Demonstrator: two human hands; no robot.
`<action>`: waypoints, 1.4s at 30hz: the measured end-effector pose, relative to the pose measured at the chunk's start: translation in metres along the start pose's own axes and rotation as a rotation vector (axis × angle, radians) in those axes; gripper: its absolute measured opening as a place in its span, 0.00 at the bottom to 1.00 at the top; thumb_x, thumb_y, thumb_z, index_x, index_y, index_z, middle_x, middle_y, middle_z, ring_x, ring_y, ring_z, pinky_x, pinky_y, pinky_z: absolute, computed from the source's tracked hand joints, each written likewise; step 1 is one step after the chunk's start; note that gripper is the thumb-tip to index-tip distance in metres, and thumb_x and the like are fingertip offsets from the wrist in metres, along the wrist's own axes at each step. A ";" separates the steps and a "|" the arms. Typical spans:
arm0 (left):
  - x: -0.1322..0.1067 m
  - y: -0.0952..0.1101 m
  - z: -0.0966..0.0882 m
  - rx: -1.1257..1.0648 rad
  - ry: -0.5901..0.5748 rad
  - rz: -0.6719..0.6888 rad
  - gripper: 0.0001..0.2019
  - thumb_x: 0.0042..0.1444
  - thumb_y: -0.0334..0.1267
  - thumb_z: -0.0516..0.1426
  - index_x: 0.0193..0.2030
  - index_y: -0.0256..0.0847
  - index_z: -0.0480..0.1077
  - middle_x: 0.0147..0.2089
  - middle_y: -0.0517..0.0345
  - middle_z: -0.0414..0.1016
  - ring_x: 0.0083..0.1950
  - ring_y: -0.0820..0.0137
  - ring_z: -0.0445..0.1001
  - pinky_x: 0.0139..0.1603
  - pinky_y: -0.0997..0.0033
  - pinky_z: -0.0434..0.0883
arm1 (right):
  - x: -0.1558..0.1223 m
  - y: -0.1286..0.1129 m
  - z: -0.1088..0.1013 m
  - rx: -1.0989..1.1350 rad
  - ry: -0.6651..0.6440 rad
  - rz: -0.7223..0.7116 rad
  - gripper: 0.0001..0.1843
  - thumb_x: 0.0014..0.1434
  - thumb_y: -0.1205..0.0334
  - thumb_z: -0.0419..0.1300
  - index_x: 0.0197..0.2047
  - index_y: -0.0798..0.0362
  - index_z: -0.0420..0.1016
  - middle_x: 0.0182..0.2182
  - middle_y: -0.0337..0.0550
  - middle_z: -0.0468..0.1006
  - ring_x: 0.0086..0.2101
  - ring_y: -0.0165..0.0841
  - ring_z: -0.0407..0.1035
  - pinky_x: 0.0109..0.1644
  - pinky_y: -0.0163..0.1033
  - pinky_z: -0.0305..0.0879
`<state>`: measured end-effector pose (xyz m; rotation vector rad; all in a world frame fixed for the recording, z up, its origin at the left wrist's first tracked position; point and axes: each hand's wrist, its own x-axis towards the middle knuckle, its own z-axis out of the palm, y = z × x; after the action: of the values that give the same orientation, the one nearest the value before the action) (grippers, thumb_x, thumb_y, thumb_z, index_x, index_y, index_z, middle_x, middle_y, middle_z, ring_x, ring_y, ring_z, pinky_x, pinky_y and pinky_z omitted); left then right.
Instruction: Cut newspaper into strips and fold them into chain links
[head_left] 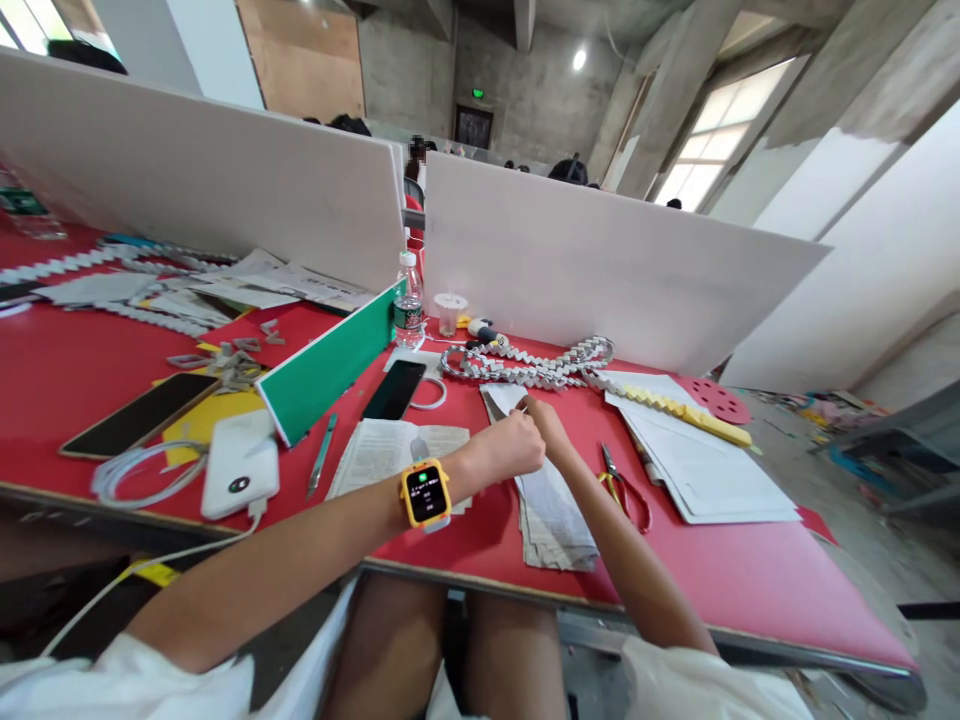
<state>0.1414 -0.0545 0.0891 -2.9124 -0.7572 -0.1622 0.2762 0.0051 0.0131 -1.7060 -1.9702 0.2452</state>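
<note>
My left hand (510, 445), below a yellow watch (426, 493), is curled into a fist over the middle of the table. Just behind it my right hand (546, 422) is bent in close, its fingers pinched together. A small pale bit shows between the two hands, too small to name. Beneath them lies a stack of printed paper (559, 520). Behind the hands rests a zigzag chain of folded paper (525, 372). Red-handled pliers (622, 490) are to the right of my right forearm. An open printed booklet (375, 450) lies left of my left hand.
On the left are a green divider (334, 365), a black phone (395, 390), a craft knife (322, 455) and a white power bank (241, 463). A water bottle (408, 305) and a cup (450, 313) stand behind. White sheets (720, 470) lie right. White panels (585, 260) border the back.
</note>
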 end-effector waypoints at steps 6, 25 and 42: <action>-0.026 -0.014 0.021 -0.300 0.235 -0.497 0.09 0.60 0.33 0.50 0.40 0.35 0.71 0.37 0.43 0.75 0.42 0.60 0.74 0.42 0.65 0.66 | -0.004 -0.008 -0.016 0.135 -0.011 0.100 0.09 0.43 0.77 0.52 0.24 0.54 0.66 0.22 0.37 0.70 0.26 0.29 0.63 0.29 0.31 0.53; -0.015 0.010 0.078 -1.896 0.564 -1.110 0.26 0.53 0.37 0.58 0.58 0.42 0.56 0.47 0.49 0.74 0.41 0.68 0.77 0.34 0.72 0.74 | -0.093 -0.018 -0.050 0.525 0.212 -0.026 0.11 0.52 0.62 0.60 0.25 0.52 0.61 0.22 0.33 0.63 0.23 0.26 0.57 0.28 0.32 0.56; -0.012 0.008 0.068 -1.554 0.570 -1.034 0.15 0.53 0.37 0.56 0.47 0.36 0.72 0.54 0.47 0.72 0.54 0.63 0.70 0.51 0.69 0.66 | -0.197 -0.009 -0.021 -0.318 0.243 -0.359 0.13 0.60 0.72 0.49 0.45 0.52 0.69 0.31 0.47 0.72 0.32 0.42 0.65 0.34 0.47 0.67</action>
<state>0.1396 -0.0566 0.0195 -2.4134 -2.6914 -2.3983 0.2936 -0.1905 -0.0166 -1.4390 -2.1610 -0.4035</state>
